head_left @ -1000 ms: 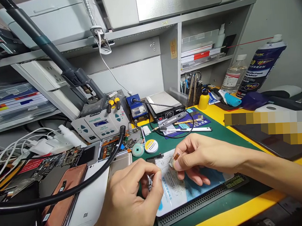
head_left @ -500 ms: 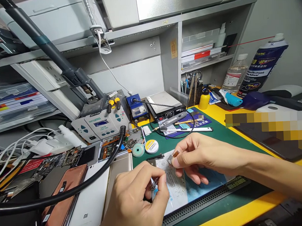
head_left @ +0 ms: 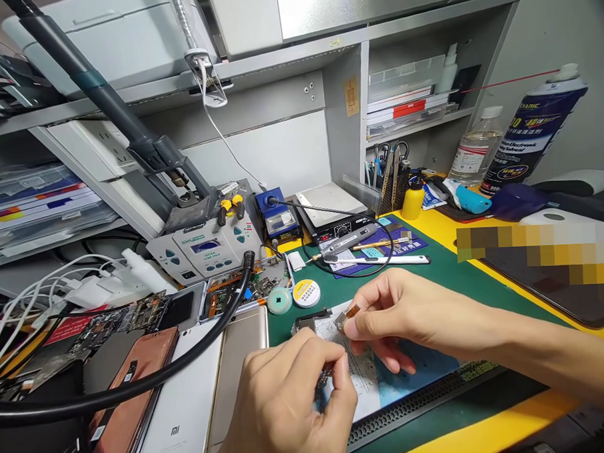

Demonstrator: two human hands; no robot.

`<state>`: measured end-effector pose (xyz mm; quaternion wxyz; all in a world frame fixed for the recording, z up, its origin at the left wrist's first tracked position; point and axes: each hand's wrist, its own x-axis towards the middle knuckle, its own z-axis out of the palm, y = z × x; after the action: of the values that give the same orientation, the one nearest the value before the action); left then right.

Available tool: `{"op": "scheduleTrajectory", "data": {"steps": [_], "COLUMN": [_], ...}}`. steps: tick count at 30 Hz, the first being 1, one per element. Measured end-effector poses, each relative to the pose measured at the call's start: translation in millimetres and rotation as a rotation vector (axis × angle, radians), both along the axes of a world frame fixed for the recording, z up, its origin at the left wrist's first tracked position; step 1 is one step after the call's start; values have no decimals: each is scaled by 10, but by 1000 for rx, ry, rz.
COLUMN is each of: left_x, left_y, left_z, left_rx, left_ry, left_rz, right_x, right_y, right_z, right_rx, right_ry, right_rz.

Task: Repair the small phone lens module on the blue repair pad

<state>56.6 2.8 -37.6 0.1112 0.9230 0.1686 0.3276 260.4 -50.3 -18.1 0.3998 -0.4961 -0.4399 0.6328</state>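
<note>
My right hand [head_left: 381,316] pinches a small silvery part with a copper-coloured flex cable [head_left: 353,311] between thumb and forefinger; its other fingers curl loosely below. Lower and closer to me, my left hand [head_left: 304,393] is closed, thumb and forefinger tips together. A small dark piece [head_left: 322,378] shows in the gap of its fingers, too covered to name. Beneath both hands lies a phone repair pad with a white and blue printed sheet [head_left: 413,375]. A dark phone part [head_left: 311,319] sits at the sheet's upper left, partly behind my left hand.
A thick black hose [head_left: 188,362] arcs over phones [head_left: 180,405] and circuit boards at left. Behind stand a hot-air station [head_left: 207,247], a soldering station [head_left: 277,217] and a heating plate [head_left: 331,205]. A brush [head_left: 383,259], round tin [head_left: 306,293] and spray can [head_left: 533,136] lie about.
My left hand has moved right, closer to my right hand. The right hand keeps its pinch on the part with the flex cable. The view has shifted slightly.
</note>
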Motion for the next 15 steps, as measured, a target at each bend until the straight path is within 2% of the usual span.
{"op": "scheduleTrajectory", "data": {"steps": [8, 15], "left_x": [31, 52], "left_y": [-19, -27], "left_z": [-16, -30], "left_rx": [-7, -17], "left_ry": [-24, -60], "left_rz": [-17, -18], "right_x": [-18, -27], "right_y": [-25, -36], "right_z": [-4, -12], "right_rx": [44, 41], "right_ry": [-140, -163], "right_rz": [6, 31]}}
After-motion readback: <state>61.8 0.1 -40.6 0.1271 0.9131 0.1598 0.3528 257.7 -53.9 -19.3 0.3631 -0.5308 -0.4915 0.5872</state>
